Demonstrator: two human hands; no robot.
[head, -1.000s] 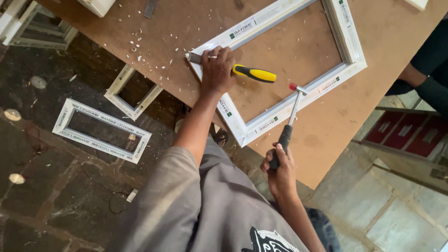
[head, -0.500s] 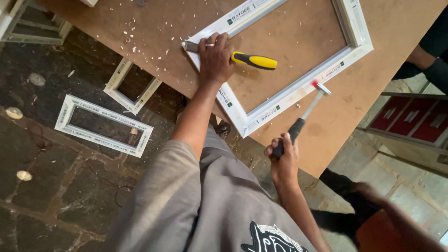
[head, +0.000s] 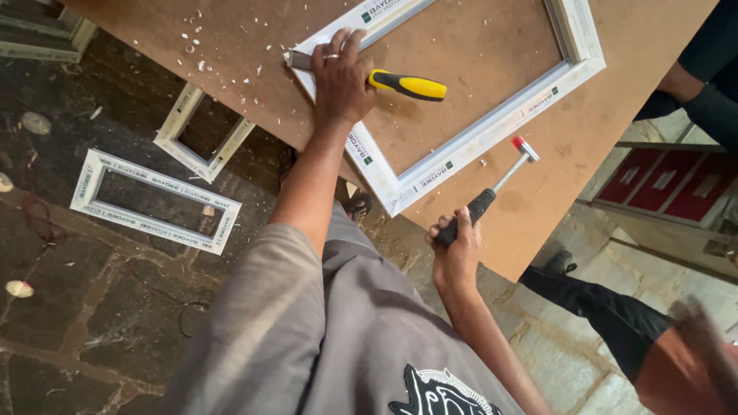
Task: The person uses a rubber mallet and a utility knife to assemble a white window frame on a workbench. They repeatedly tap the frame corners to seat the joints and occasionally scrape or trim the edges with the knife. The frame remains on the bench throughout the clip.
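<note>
A white rectangular window frame (head: 492,127) lies flat on a brown board table (head: 630,138). My left hand (head: 338,77) presses down at the frame's near left corner, closed over a chisel with a yellow and black handle (head: 407,84); the blade pokes out past the fingers. My right hand (head: 455,238) grips the black handle of a small hammer. Its red-tipped head (head: 525,147) hovers just outside the frame's near edge, apart from it.
White shavings (head: 204,46) are scattered on the table's left part. Two more white frames (head: 154,201) (head: 201,132) lie on the dark stone floor at left. Another person's dark sleeve (head: 711,84) and leg (head: 607,315) are at the right, beside red panels (head: 676,192).
The hammer head was against the frame's near edge and has swung back away from it. My left hand stays on the chisel at the corner. Another person's leg has come in at lower right.
</note>
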